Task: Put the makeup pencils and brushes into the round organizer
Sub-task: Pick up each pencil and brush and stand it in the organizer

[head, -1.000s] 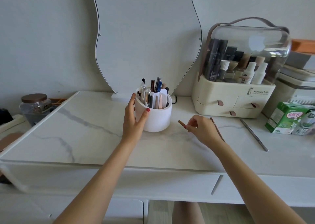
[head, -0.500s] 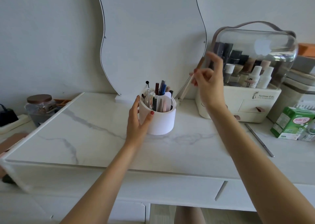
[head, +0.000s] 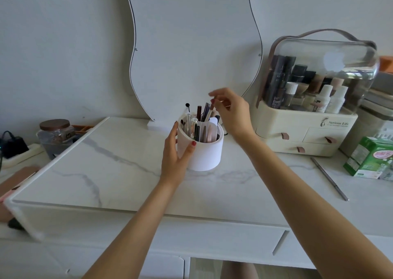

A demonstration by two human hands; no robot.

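Your left hand [head: 175,156] wraps the near side of the round organizer [head: 202,151], thumb on its front — steadying it on the marble surface [head: 106,172]. Your right hand [head: 231,110] hovers over the rim, fingertips pinching the top of a pale brush [head: 210,113] whose lower end is already down among the pencils [head: 201,114] inside. Farther right, one grey pencil [head: 329,178] lies loose before the cosmetic case [head: 308,134].
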